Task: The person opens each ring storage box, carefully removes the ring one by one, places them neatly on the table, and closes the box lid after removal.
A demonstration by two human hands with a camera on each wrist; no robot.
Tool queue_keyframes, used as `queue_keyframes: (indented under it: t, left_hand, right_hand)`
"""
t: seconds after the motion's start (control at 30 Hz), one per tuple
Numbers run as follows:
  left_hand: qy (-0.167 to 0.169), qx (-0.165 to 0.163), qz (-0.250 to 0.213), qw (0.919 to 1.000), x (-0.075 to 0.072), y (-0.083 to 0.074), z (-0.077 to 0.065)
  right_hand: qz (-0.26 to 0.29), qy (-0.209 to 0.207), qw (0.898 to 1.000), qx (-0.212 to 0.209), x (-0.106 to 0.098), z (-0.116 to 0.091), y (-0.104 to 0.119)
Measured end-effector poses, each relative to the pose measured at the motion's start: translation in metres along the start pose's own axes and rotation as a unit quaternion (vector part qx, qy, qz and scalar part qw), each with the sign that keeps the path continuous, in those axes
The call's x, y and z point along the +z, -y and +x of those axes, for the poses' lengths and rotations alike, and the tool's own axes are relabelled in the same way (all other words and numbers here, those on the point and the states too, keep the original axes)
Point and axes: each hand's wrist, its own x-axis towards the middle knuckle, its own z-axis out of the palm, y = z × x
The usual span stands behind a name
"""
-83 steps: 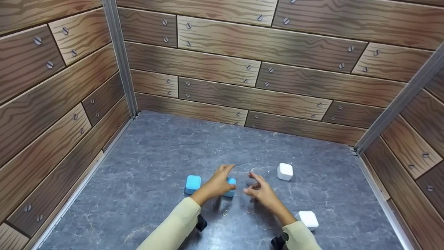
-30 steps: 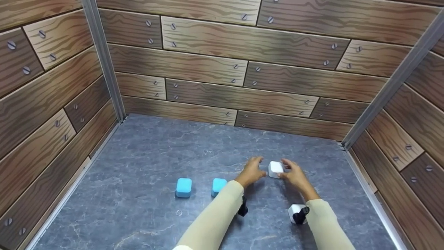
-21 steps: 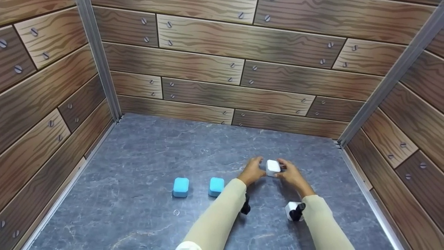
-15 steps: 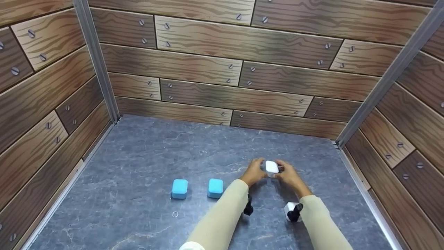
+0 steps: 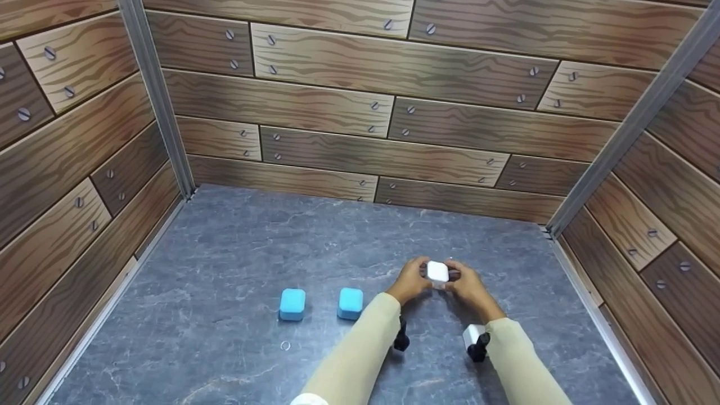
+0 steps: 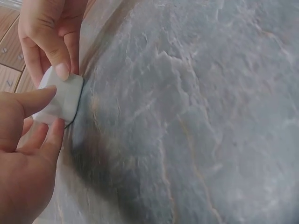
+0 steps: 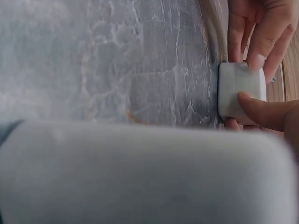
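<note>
Both hands hold a small white box (image 5: 437, 271) with rounded corners, right of the middle of the grey marbled table. My left hand (image 5: 413, 280) grips its left side and my right hand (image 5: 468, 286) its right side. In the left wrist view, the left thumb (image 6: 41, 100) and right thumb (image 6: 60, 65) press the box's near face, with other fingers curled behind and below. The right wrist view has the same white box (image 7: 240, 91) between both hands. Its bottom seems on or just above the table; I cannot tell which.
Two blue boxes (image 5: 292, 305) (image 5: 351, 304) stand left of the hands. A thin ring (image 5: 286, 345) lies in front of the left one. Another white box (image 5: 473, 334) stands by the right wrist, partly hidden by a black wrist device (image 5: 478, 347). Wood-patterned walls (image 5: 337, 112) enclose the table.
The left hand has left the right blue box; both hands have moved right and closed on the far white box, which has shifted slightly left. The ring lies farther left than at first.
</note>
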Motion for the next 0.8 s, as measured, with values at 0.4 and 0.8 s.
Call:
queue_keyframes:
  t: [0.4,0.8]
  left_hand:
    - [-0.003,0.016,0.002,0.9999,-0.005,0.008,-0.008]
    - [0.003,-0.004,-0.018,0.9998,-0.015,0.013,-0.027]
  right_hand:
    - [0.004,0.016,1.000,-0.015,0.004,-0.005,0.005]
    - [0.015,0.039,0.999,-0.016,0.012,-0.018,0.017]
